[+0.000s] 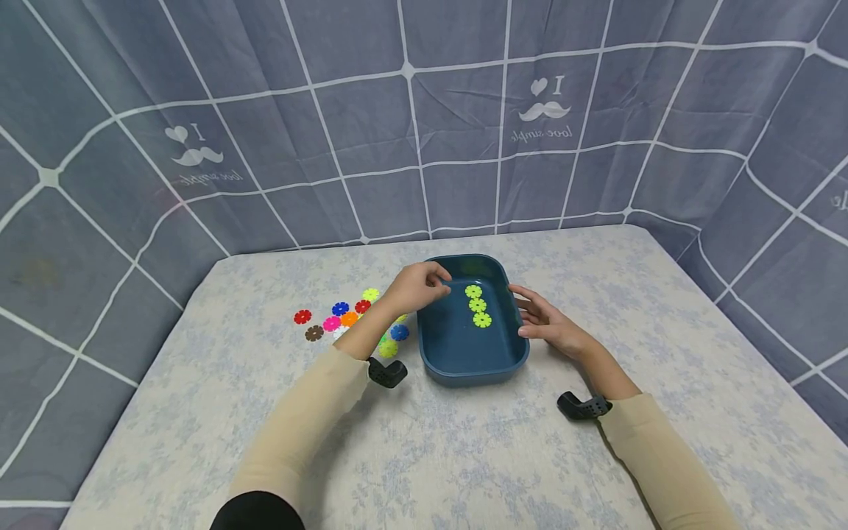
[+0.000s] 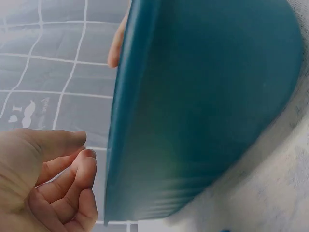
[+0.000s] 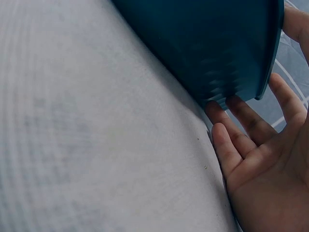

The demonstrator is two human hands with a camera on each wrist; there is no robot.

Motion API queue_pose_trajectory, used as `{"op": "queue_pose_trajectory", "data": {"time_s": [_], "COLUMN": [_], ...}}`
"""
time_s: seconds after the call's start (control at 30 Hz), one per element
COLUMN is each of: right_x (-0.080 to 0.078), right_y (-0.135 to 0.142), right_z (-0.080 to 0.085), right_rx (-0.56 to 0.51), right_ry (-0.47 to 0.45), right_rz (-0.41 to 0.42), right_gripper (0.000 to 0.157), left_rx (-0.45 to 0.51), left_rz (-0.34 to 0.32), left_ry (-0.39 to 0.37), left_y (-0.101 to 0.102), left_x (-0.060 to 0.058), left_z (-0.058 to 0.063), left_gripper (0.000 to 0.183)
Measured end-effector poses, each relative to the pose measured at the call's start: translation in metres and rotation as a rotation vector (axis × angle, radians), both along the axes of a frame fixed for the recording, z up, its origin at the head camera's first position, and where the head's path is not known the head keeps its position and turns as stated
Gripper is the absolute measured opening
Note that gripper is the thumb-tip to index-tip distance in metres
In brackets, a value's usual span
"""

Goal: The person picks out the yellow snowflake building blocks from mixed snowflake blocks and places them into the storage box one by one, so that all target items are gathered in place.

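A dark teal plastic tub [image 1: 457, 361] stands on the table, with three yellow-green notched discs [image 1: 478, 305] in a row inside. Over its left rim hovers my left hand [image 1: 416, 285]. In the left wrist view the thumb and fingers of the left hand [image 2: 60, 179] are loosely bent, tips close together, and no object shows between them. My right hand [image 1: 553, 324] is at the tub's right side, its fairly straight fingers spread. The right wrist view has fingertips of the right hand [image 3: 265, 154] touching the outer wall of the tub [image 3: 217, 48].
Left of the tub lie several loose notched discs, among them a red disc [image 1: 302, 316], a brown disc [image 1: 314, 333], an orange disc [image 1: 349, 319] and a blue disc [image 1: 400, 332]. The left forearm partly covers them. A grey-blue checked curtain [image 1: 371, 132] hangs behind the pale patterned table [image 1: 424, 456].
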State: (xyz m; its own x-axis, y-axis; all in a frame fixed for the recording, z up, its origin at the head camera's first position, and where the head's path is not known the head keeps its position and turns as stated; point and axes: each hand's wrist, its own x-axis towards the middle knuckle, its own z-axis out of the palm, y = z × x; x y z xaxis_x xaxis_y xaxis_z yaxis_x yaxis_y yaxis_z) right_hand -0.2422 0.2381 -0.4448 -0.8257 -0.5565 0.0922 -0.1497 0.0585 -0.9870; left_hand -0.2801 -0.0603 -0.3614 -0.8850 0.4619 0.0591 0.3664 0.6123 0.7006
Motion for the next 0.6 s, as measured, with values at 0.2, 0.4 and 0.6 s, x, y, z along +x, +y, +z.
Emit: {"op": "queue_pose_trajectory", "data": {"time_s": [0.2, 0.4, 0.6], "right_x": [0.001, 0.001, 0.001], "right_y": [0.000, -0.001, -0.002], "right_z": [0.002, 0.002, 0.002], "right_rx": [-0.001, -0.006, -0.005], "right_ry": [0.004, 0.001, -0.005], "right_rz": [0.003, -0.002, -0.009], "right_gripper": [0.084, 0.084, 0.083], "left_rx": [0.016, 0.041, 0.053], "left_rz": [0.043, 0.090, 0.113], "left_ry": [-0.008, -0.026, -0.020], "left_y": [-0.012, -0.027, -0.046], "left_x": [0.001, 0.003, 0.006], "left_z": [0.005, 0.006, 0.006], "left_gripper": [0.026, 0.026, 0.027]}}
